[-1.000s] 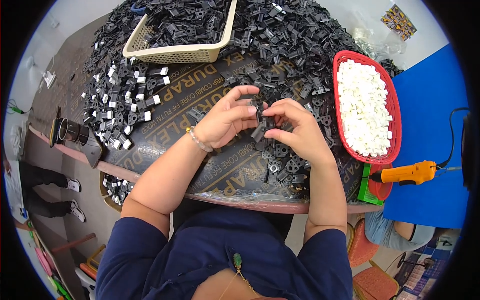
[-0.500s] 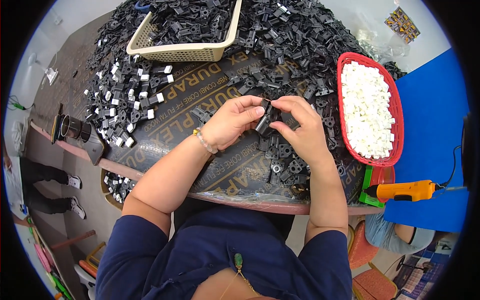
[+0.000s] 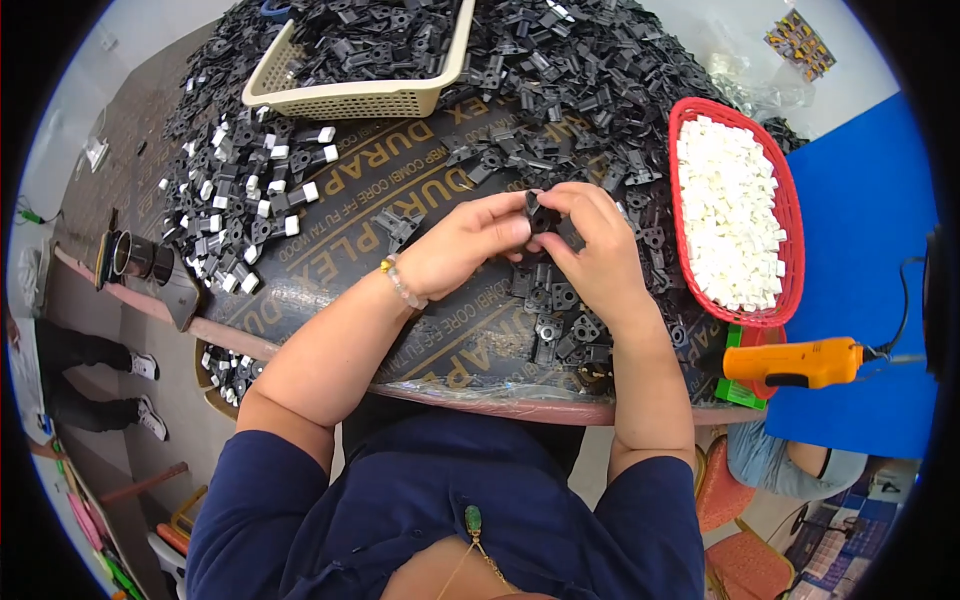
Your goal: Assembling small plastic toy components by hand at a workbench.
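Over the table (image 3: 330,262) I hold one small black plastic part (image 3: 537,214) between both hands. My left hand (image 3: 470,243), with a beaded bracelet at the wrist, pinches it from the left with thumb and forefinger. From the right, my right hand (image 3: 600,245) grips it with the thumb below and the fingers above. Fingers cover much of the part, so its full shape is hidden. Loose black parts (image 3: 572,320) lie just below my right hand. Left of my left hand are a few more black parts (image 3: 397,228).
Black parts with white caps (image 3: 250,190) spread at left. A beige basket (image 3: 350,103) of black parts stands at the back, beside a large black heap (image 3: 570,70). On the right are a red basket (image 3: 797,240) of white pieces and an orange power screwdriver (image 3: 800,362).
The black part has been turned in my fingers; its cylindrical end, earlier pointing down, is now mostly hidden. My hands stay together, and the whole view has shifted slightly.
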`<state>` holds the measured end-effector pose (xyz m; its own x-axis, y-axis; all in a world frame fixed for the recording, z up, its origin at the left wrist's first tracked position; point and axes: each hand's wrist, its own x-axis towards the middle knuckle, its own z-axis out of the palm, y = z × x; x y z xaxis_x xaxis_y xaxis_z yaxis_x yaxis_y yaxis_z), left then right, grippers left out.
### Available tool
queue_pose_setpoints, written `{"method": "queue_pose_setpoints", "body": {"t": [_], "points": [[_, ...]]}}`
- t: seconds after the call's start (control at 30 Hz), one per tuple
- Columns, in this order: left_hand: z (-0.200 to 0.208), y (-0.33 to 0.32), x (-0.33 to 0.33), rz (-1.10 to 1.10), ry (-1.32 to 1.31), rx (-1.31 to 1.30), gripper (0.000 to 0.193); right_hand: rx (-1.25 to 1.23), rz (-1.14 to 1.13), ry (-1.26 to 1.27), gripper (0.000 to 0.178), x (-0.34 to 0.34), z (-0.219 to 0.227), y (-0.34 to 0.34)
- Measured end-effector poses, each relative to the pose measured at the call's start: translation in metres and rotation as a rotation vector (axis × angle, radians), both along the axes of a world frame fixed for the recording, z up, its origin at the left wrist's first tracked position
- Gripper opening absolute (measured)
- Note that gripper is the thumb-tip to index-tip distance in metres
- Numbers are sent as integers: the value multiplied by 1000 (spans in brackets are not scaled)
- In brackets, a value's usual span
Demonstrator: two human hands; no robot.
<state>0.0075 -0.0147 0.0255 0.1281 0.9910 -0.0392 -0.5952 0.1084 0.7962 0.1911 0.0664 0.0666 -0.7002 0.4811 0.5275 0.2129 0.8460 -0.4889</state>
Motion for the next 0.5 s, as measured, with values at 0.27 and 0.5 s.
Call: {"method": "queue_pose_setpoints", "body": {"t": [0.27,0.5], "points": [[-5,-6,1,146,495,147,26,-703,93,75,35,10,-2,8],[6,-11,1,184,693,160,16,-634,-53,42,22,4,11,0]]}}
